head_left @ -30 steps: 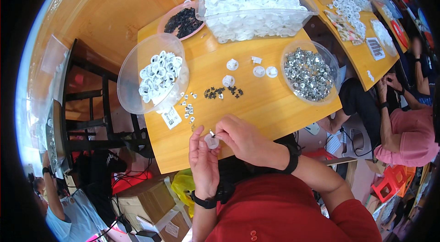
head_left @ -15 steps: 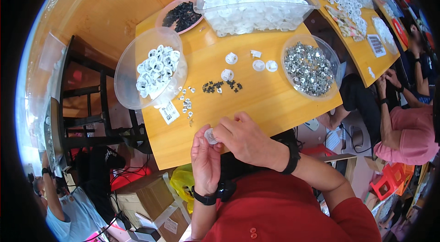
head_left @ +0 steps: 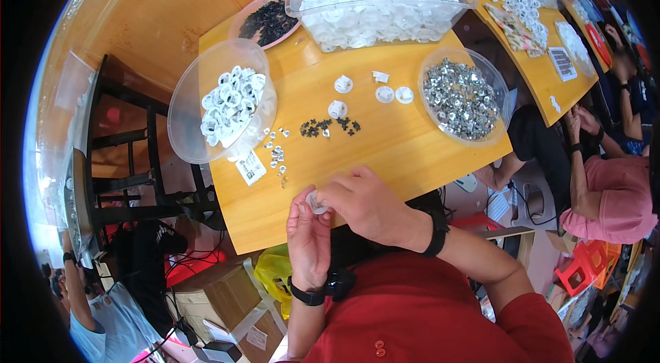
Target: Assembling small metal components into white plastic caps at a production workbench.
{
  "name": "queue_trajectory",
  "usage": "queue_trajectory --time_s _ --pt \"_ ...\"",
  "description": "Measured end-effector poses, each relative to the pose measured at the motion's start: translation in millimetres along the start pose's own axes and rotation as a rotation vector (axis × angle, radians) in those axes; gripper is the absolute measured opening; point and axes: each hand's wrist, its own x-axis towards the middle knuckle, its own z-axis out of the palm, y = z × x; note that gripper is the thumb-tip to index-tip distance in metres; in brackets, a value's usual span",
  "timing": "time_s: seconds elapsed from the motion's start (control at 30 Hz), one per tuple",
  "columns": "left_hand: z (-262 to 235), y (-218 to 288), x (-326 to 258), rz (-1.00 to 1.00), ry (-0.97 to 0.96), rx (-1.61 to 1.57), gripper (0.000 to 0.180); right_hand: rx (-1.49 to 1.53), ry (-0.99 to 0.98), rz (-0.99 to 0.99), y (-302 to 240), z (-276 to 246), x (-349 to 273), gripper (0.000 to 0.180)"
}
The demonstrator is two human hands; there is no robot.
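Note:
Just past the table's near edge, my left hand (head_left: 309,236) pinches a small round white plastic part (head_left: 317,203) between thumb and fingers. My right hand (head_left: 368,206) has its fingertips closed against the same part from the right; whether they also hold some tiny piece is hidden. Beyond them on the wooden table (head_left: 385,157) lie small black cross-shaped pieces (head_left: 315,128) and, left of these, several tiny shiny metal pieces (head_left: 278,155). Farther back are loose round white parts (head_left: 337,109) and a white block-like piece (head_left: 380,77).
A clear tub of white rings (head_left: 234,105) stands left, a bowl of metal pieces (head_left: 462,100) right. At the back are a large clear bin (head_left: 375,23) of white parts and a pink bowl (head_left: 292,27) of black pieces. Co-workers sit at both sides, one in a pink shirt (head_left: 612,198).
The view has shifted slightly, so the table's contents sit a little farther left and up. Both hands stay on the round white part, with small finger movements only.

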Motion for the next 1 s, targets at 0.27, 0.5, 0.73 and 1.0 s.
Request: queue_trajectory --time_s 0.27,0.5,0.73,1.0 --pt "0.4 -0.5 -1.3 0.010 -0.008 0.056 0.035 0.397 0.086 0.395 -3.7 4.3 -2.4 0.010" --pt "4.8 -4.1 -3.2 0.023 -0.029 0.070 0.039 0.779 0.206 0.655 0.1 22.4 -2.2 0.011" --pt "7.6 -7.9 -0.2 -0.059 -0.001 -0.016 0.036 0.730 0.321 0.642 -8.4 25.0 -6.3 0.010" --pt "4.3 -8.1 2.0 -0.052 -0.047 -0.151 0.026 0.616 0.357 0.589 -12.0 27.0 -6.7 0.007"
